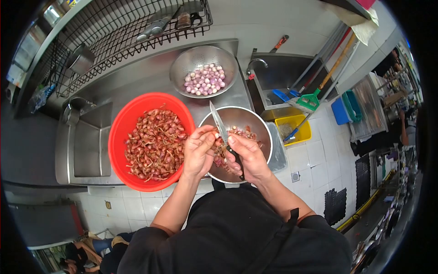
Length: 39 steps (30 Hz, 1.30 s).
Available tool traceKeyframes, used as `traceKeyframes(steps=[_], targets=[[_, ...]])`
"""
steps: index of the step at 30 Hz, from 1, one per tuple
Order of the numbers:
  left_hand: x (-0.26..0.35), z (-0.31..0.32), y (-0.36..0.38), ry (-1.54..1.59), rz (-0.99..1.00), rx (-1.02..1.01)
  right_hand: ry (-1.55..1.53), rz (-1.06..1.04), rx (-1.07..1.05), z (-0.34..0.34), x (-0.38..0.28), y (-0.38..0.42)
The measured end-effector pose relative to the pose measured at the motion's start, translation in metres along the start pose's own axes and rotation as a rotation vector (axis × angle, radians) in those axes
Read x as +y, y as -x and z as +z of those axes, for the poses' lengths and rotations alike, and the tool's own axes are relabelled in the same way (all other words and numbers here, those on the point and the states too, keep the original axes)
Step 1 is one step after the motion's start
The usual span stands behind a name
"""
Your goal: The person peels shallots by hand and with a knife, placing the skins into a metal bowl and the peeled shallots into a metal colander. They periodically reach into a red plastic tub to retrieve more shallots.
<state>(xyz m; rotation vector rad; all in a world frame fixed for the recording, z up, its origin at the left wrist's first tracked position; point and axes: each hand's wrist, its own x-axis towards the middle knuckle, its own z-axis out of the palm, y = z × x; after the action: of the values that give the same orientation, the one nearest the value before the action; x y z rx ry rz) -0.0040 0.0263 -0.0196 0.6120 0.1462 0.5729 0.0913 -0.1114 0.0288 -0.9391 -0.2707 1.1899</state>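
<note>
Head view: shows a red basin [117,153] of unpeeled shallots [157,146] on the table [241,98], left of the steel bowl [264,160]. Over the bowl's left side, closes the grip of the left hand [197,150] on a small shallot [216,135]: likely light, firm, slippery under its skin, so best pinched by the sides. Beyond the bowl, shows peeled shallots [205,82] in a colander [180,68]. Inside the bowl, skin scraps [245,133]. Over its middle, wraps the grip of the right hand [252,157] round the handle of a stiff-looking knife [218,118].
</note>
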Motion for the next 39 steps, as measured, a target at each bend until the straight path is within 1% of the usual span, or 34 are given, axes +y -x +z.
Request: traceKeyframes(steps=[1,3,5,7,8,9,11,13,15,16,17,19,20,21,23,24,25,27,28,29,31,32,33,35,36,37,39], targets=[[-0.002,0.001,0.001,-0.004,0.009,0.011,-0.074,0.012,-0.041,-0.002,0.000,-0.001],[-0.007,0.008,0.000,0.011,0.012,0.080,-0.072,0.004,-0.032,-0.004,-0.003,-0.002],[-0.008,0.020,0.002,-0.031,0.040,0.105,0.085,-0.016,0.038,-0.004,-0.009,0.000],[-0.014,0.030,0.004,-0.333,0.200,0.137,0.068,0.012,0.023,-0.007,-0.015,0.003],[-0.016,0.026,0.003,-0.354,0.171,0.153,0.057,0.036,0.011,-0.010,-0.017,0.004],[-0.016,0.025,0.003,-0.364,0.173,0.162,0.049,0.043,0.001,-0.015,-0.018,0.004],[-0.018,0.026,0.002,-0.213,0.120,0.131,0.049,-0.020,0.032,-0.026,-0.022,0.003],[-0.020,0.035,0.002,-0.246,0.141,0.178,0.020,-0.028,0.038,-0.036,-0.032,0.004],[-0.021,0.031,0.004,-0.197,0.095,0.144,0.209,-0.178,0.098,-0.053,-0.034,0.001],[-0.023,0.030,0.006,-0.207,0.105,0.155,0.298,-0.224,0.091,-0.067,-0.029,-0.003],[-0.025,0.028,0.006,-0.211,0.110,0.164,0.292,-0.219,0.077,-0.085,-0.021,-0.011],[-0.031,0.032,0.008,-0.220,0.120,0.184,0.901,-0.224,-0.067,-0.112,-0.007,-0.023],[-0.034,0.035,0.010,-0.193,0.139,0.165,0.986,-0.236,-0.100,-0.118,-0.004,-0.023],[-0.036,0.037,0.012,-0.167,0.158,0.145,0.979,-0.231,-0.115,-0.119,-0.002,-0.021],[-0.042,0.040,0.016,-0.197,0.182,0.189,0.808,-0.241,-0.023,-0.117,0.001,-0.015],[-0.043,0.043,0.017,-0.226,0.194,0.215,0.715,-0.331,-0.024,-0.113,-0.001,-0.011],[-0.045,0.046,0.018,-0.255,0.202,0.238,0.709,-0.327,-0.027,-0.107,-0.008,-0.006],[-0.050,0.050,0.020,-0.326,0.213,0.257,0.536,-0.325,-0.091,-0.092,-0.023,0.006],[-0.052,0.051,0.020,-0.390,0.229,0.268,0.545,-0.323,-0.130,-0.089,-0.026,0.009],[-0.052,0.051,0.019,-0.389,0.221,0.260,0.545,-0.327,-0.119,-0.084,-0.027,0.010],[-0.050,0.048,0.017,-0.358,0.253,0.222,0.568,-0.430,-0.179,-0.074,-0.026,0.012],[-0.048,0.044,0.016,-0.352,0.265,0.194,0.644,-0.434,-0.169,-0.071,-0.028,0.012],[-0.046,0.041,0.013,-0.347,0.258,0.185,0.648,-0.438,-0.158,-0.068,-0.028,0.012],[-0.038,0.036,0.012,-0.334,0.237,0.157,0.717,-0.397,-0.078,-0.060,-0.026,0.010],[-0.034,0.031,0.012,-0.331,0.231,0.157,0.787,-0.420,-0.057,-0.055,-0.029,0.010],[-0.031,0.027,0.010,-0.327,0.222,0.169,0.788,-0.416,-0.049,-0.054,-0.028,0.007],[-0.024,0.016,0.010,-0.317,0.204,0.181,0.968,-0.472,0.021,-0.054,-0.025,0.002]])
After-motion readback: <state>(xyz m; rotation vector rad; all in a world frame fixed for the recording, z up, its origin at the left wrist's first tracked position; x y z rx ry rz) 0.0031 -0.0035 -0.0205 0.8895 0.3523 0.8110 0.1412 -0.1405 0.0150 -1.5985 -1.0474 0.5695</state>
